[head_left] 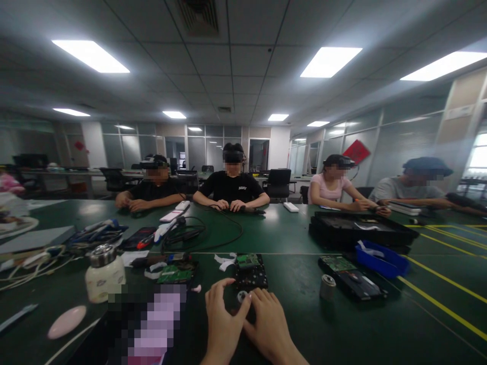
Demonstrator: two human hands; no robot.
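Both my hands meet over the green table [292,324] at the front. My left hand [222,322] has its thumb and index finger spread in a wide curve, the thumb reaching across to my right fingers. My right hand [270,319] is curled, knuckles up, with its fingertips at a small round silver part [241,296]; its thumb is mostly hidden. The part shows in the gap between the hands, partly covered by my left thumb. Just beyond my fingertips lies a black drive-like unit with a green circuit board [248,261], beside a curled white strip [225,261].
To the right are a metal cylinder [327,288], another board unit [355,279], a blue tray [382,259] and a black casing [361,230]. A cream bottle [105,276], green board [175,274] and black cables [186,233] lie left. Several people sit across the table.
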